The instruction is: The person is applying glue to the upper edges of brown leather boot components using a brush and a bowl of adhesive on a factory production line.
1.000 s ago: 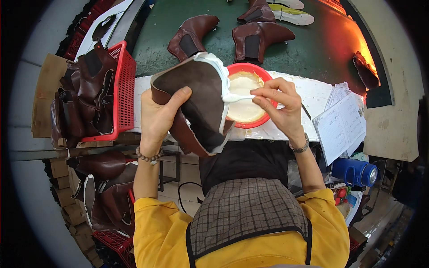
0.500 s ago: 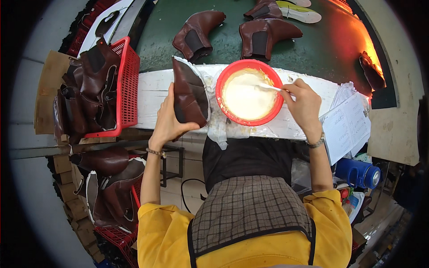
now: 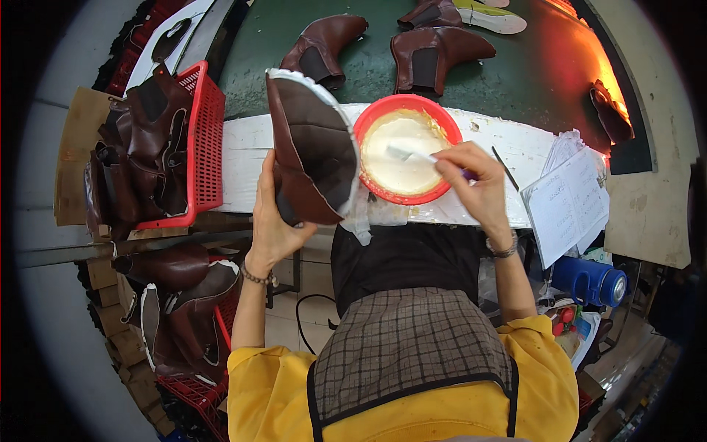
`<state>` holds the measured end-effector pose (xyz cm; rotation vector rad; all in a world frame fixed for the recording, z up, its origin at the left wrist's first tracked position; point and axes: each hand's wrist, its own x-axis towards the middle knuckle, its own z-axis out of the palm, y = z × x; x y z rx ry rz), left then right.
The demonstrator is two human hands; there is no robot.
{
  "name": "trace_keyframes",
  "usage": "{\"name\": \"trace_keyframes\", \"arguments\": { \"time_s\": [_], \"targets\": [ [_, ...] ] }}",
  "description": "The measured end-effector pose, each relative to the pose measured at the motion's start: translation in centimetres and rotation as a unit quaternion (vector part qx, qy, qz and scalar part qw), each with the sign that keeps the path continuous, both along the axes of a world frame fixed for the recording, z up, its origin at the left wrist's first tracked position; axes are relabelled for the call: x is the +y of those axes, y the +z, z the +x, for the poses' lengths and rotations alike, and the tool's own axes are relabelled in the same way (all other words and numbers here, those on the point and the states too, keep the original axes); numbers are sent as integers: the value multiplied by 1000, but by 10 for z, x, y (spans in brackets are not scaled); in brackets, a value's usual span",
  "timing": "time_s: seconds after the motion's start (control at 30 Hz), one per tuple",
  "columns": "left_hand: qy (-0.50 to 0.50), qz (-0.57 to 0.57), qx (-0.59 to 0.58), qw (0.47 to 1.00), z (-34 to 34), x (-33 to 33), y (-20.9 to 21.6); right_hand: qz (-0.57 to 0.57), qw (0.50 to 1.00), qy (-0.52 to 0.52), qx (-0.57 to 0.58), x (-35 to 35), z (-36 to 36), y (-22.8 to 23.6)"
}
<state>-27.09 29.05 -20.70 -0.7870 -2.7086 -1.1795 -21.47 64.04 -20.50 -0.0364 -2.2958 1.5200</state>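
In my left hand is a brown leather boot upper, gripped at its lower left with the thumb beneath. Its dark lining shows, and a white coating runs along the curved edge. My right hand is closed on the handle of a white brush. The tip of that brush is in pale cream paste, inside a red bowl. Smears of paste cling to the bowl's inner wall. The upper stands just left of the bowl and overlaps its left side in view.
Brown boots lie on the green surface beyond the white board. A red basket of uppers stands left, more uppers below it. At right are a thin dark stick, an open notebook and a blue flask.
My left hand has raised and turned the boot upper, so more of its dark lining shows. My right hand has shifted left and slightly down, bringing the brush further across the paste.
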Motion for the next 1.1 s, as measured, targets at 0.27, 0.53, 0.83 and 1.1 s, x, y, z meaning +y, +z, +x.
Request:
{"name": "trace_keyframes", "arguments": {
  "time_s": [0.27, 0.53, 0.83, 1.1],
  "targets": [
    [-137, 74, 57, 986, 21, 22, 22, 35, 997, -10, 73, 3, -35, 9],
    [-50, 183, 136, 973, 8, 45, 16, 14, 988, 20, 154, 6, -18, 21],
    [-48, 73, 286, 954, -28, -16, -78, 35, 986, 82, 138, -9, 10, 26],
    [-43, 36, 406, 912, -56, 22, -32, -15, 989, 113, 97, -23, 23, 24]
  ]
}}
